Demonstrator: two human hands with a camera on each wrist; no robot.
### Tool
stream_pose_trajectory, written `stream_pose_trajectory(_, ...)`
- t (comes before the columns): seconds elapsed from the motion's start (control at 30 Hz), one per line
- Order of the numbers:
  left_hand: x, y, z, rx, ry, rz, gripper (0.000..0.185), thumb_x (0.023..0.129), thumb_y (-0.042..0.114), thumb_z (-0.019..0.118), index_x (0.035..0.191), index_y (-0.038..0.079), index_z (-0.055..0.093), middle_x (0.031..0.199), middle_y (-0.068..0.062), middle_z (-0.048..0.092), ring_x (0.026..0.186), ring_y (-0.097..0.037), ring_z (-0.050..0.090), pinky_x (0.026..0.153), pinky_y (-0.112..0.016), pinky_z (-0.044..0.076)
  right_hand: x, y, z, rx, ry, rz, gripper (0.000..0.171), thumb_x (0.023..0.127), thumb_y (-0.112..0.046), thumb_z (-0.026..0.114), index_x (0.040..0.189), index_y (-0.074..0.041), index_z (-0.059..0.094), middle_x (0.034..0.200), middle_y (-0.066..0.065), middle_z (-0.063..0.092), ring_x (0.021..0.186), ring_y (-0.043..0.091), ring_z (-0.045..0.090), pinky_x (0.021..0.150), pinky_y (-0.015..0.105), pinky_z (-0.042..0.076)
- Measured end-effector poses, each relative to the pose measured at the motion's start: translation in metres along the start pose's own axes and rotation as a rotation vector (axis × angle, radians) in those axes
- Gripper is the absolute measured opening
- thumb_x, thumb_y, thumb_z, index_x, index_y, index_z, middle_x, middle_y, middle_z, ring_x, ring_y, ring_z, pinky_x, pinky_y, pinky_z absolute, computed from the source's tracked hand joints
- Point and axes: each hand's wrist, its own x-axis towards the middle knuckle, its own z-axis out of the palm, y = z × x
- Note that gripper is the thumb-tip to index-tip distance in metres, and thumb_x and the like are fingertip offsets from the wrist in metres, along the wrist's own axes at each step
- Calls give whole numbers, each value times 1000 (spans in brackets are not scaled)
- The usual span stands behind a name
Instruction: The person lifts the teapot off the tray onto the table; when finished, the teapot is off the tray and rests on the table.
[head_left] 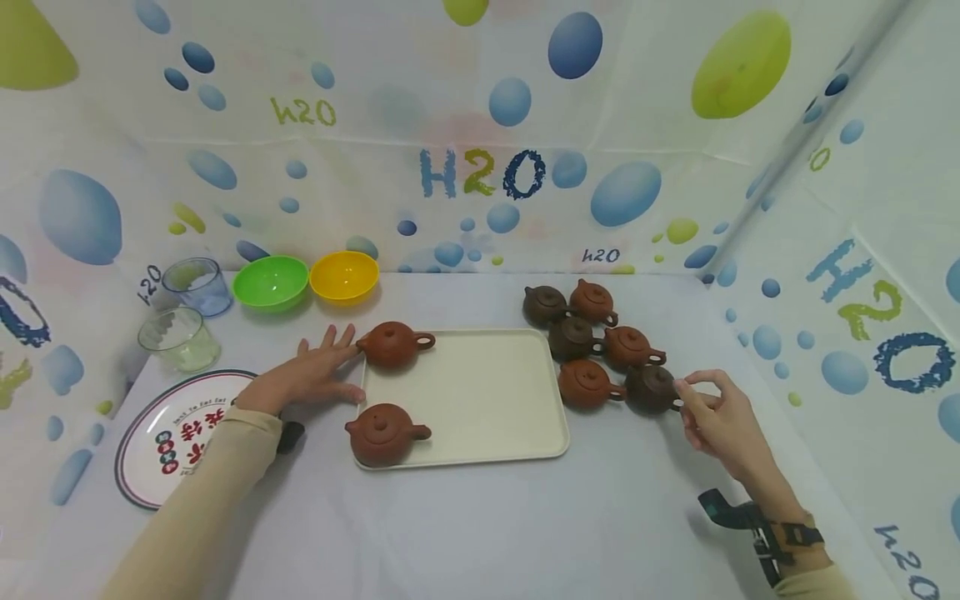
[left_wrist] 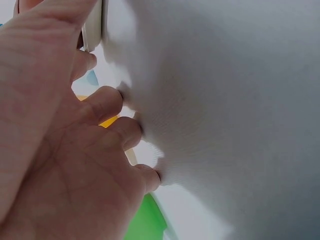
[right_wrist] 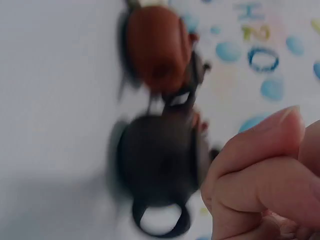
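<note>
In the head view my left hand [head_left: 311, 377] lies at the left edge of a cream tray [head_left: 480, 400], fingers spread. The left wrist view shows its fingertips against the white cloth, with the thumb side by the tray rim. On the tray's left side sit two reddish-brown teapots, one at the back [head_left: 392, 346] and one in front [head_left: 382, 435]. My right hand [head_left: 720, 421] hovers beside a dark brown teapot [head_left: 649, 389], its fingers loosely bent. The right wrist view shows that teapot's handle [right_wrist: 162, 222] free, with no finger through it.
Several other teapots [head_left: 588, 385], dark and reddish, cluster right of the tray. At the left stand a green bowl [head_left: 272, 283], a yellow bowl [head_left: 345, 277], a blue glass [head_left: 198, 287], a greenish glass [head_left: 180, 340] and a printed plate [head_left: 146, 442]. A patterned cloth hangs behind.
</note>
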Motion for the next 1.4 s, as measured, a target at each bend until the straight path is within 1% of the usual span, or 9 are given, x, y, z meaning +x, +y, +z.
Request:
stream_pose_trajectory(0.17,1,0,-1,9,-2,-12,112,86,58,83,163,-6,34,174,-36,7,160,-63,-4,121,-86,-4,-5,-24,32,66,-85,-90,39,110,-41,60,130,-12,44,66,-2,58,46,14,52,39,23,39)
stream_pose_trajectory(0.3,2,0,0,7,-6,-18,113,85,59,83,164,-5,33,174,-37,6,160,-63,-5,121,-86,-4,-4,-36,70,152,-219,-139,36,111,-35,60,128,-6,47,67,2,58,44,11,50,37,21,35)
stream_pose_trajectory(0.47,2,2,1,2,-8,-10,112,86,57,83,164,-5,33,174,-36,6,160,-63,-4,121,-86,-4,-3,-54,121,217,-414,-132,35,111,-33,60,129,-4,51,68,6,58,44,11,49,38,19,31)
stream_pose_trajectory(0.57,1,5,0,0,-12,-8,109,87,55,83,164,-4,33,175,-36,7,161,-63,-4,122,-86,-4,-3,-68,149,237,-503,-136,34,111,-34,60,129,-5,53,67,5,59,43,11,50,37,20,30)
stream_pose_trajectory(0.83,-1,5,-1,2,-11,-25,109,88,53,84,165,-4,32,175,-35,6,161,-62,-5,122,-85,-4,-11,-104,221,238,-738,-162,27,111,-35,60,125,-13,57,66,3,62,44,15,55,39,22,35)
stream_pose_trajectory(1.0,-2,4,0,9,-1,-23,109,87,53,84,164,-5,33,174,-36,6,160,-63,-3,121,-86,-3,-8,-114,253,267,-777,-175,21,111,-32,61,122,-15,59,66,2,64,44,14,57,40,21,38)
stream_pose_trajectory(1.1,-1,5,1,2,-2,-18,109,87,53,84,164,-5,34,174,-36,7,160,-63,-3,121,-87,-3,-8,-116,265,258,-791,-166,23,111,-33,60,117,-11,61,65,1,64,43,11,56,40,20,40)
stream_pose_trajectory(1.27,0,3,2,3,-5,-14,108,88,53,83,164,-5,33,175,-35,5,161,-62,-4,121,-86,-4,-10,-118,272,231,-784,-184,30,110,-31,61,107,-2,66,62,1,64,40,10,53,38,20,38)
stream_pose_trajectory(1.4,1,2,2,13,-3,-24,108,88,53,83,164,-4,33,175,-35,5,161,-62,-5,122,-86,-4,-10,-118,274,229,-749,-224,31,110,-30,62,102,-2,70,61,0,64,39,9,51,40,20,37)
